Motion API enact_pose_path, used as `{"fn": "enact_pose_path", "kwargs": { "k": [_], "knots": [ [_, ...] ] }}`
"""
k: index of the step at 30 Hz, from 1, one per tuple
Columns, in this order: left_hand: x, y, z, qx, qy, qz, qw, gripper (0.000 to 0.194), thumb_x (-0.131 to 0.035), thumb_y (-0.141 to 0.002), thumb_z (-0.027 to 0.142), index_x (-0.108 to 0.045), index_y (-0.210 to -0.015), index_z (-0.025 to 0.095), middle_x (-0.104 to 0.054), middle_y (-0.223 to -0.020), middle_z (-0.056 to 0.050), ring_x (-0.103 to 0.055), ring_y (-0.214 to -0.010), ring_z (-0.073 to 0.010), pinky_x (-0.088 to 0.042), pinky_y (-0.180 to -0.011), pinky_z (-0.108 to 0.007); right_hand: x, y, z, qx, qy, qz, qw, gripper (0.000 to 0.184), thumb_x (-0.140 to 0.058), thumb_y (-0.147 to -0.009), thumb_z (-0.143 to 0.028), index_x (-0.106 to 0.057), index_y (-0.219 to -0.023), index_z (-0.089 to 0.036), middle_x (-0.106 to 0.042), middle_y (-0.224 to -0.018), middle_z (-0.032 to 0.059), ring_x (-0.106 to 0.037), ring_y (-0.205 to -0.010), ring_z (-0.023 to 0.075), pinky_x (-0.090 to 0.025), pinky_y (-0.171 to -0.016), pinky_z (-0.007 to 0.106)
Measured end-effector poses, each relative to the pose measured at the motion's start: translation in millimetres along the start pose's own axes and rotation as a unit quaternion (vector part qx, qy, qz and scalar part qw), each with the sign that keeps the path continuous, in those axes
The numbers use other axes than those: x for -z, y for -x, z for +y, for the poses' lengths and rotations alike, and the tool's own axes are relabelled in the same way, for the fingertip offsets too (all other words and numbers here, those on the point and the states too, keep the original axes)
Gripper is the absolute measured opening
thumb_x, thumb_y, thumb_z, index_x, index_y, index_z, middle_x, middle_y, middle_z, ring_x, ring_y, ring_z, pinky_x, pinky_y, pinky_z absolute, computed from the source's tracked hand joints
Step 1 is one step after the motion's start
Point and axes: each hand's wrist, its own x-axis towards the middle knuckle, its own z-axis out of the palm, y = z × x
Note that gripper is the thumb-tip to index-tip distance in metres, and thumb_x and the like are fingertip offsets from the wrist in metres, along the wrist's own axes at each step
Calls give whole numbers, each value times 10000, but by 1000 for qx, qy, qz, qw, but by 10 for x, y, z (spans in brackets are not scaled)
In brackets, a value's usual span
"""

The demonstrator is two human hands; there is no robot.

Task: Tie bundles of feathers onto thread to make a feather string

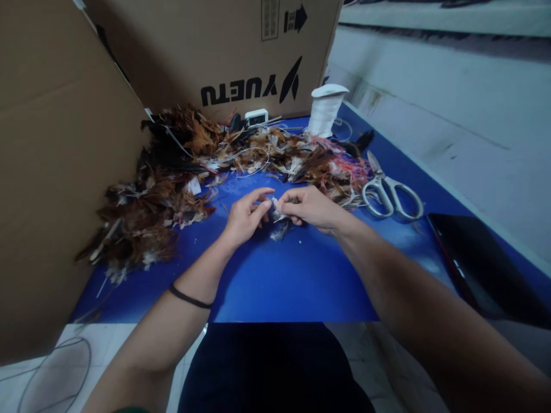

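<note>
Over the blue table (293,281), my right hand (309,207) pinches a small whitish feather (279,211) between thumb and curled fingers. Close on its other side, my left hand (247,217) has its thumb tip at the feather's edge. Its index finger is stretched out above the thumb, and the other fingers curl underneath, partly hidden. Just below the hands lies a tuft of grey fluff (279,231). Behind them spreads a long heap of brown, black and white feathers (258,146), with pink strands (344,163) at its right end.
Silver-handled scissors (390,195) lie on the right, near a dark flat device (486,264). At the back stand a white spool (327,109) and a small white digital display (256,117). Cardboard (172,57) walls the back and left; a pale wall (451,109) runs along the right.
</note>
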Motion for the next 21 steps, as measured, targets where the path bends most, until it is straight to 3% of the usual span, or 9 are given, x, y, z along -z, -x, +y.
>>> {"fn": "enact_pose_path", "kwargs": {
  "k": [4, 7, 9, 13, 17, 21],
  "knots": [
    [32, 3, -64, -198, -203, 11, 959, 199, -522, -881, 207, -657, -1027, 192, -649, -921, -51, -595, -707, -84, -480, -683, -215, 26, 15, -6, -31, -11, -26, 999, 66, -618, -690, -161, -580, -644, -133, -468, -483, -44, -377, -383, 18, -311, -363, 147],
    [48, 11, -82, -254, -276, 11, 927, 178, -511, -888, 204, -668, -967, 177, -656, -916, -62, -602, -807, -110, -470, -715, -221, 32, 13, -8, -43, -7, -27, 999, 56, -632, -682, -151, -592, -649, -129, -484, -490, -35, -385, -384, 17, -311, -354, 141],
    [62, 13, -69, -254, -288, 14, 923, 169, -516, -884, 207, -677, -926, 179, -657, -902, -58, -599, -793, -110, -464, -706, -221, 36, 10, -12, -43, -8, -29, 999, 50, -650, -681, -155, -612, -673, -124, -511, -507, -26, -410, -397, 22, -331, -359, 140],
    [108, -5, -25, -181, -237, 56, 953, 149, -552, -854, 218, -698, -832, 199, -648, -782, -34, -593, -720, -117, -458, -696, -233, 64, 2, -25, -6, -49, 6, 999, 121, -703, -683, -206, -644, -727, -111, -558, -535, -10, -476, -442, 38, -377, -386, 142],
    [137, -47, -43, -9, -94, 122, 988, 115, -621, -791, 269, -698, -775, 185, -602, -612, 1, -533, -501, -90, -442, -556, -223, 107, -14, -30, 16, -96, 61, 993, 243, -770, -641, -295, -634, -725, -112, -563, -526, -9, -499, -446, 48, -410, -407, 157],
    [108, -63, -40, 112, 95, 147, 978, 196, -708, -694, 323, -671, -747, 138, -581, -535, 13, -505, -444, -78, -394, -441, -198, 120, -31, -10, 18, -124, 70, 990, 319, -800, -601, -346, -630, -752, -122, -588, -562, 2, -539, -476, 70, -436, -423, 178]
  ]
}}
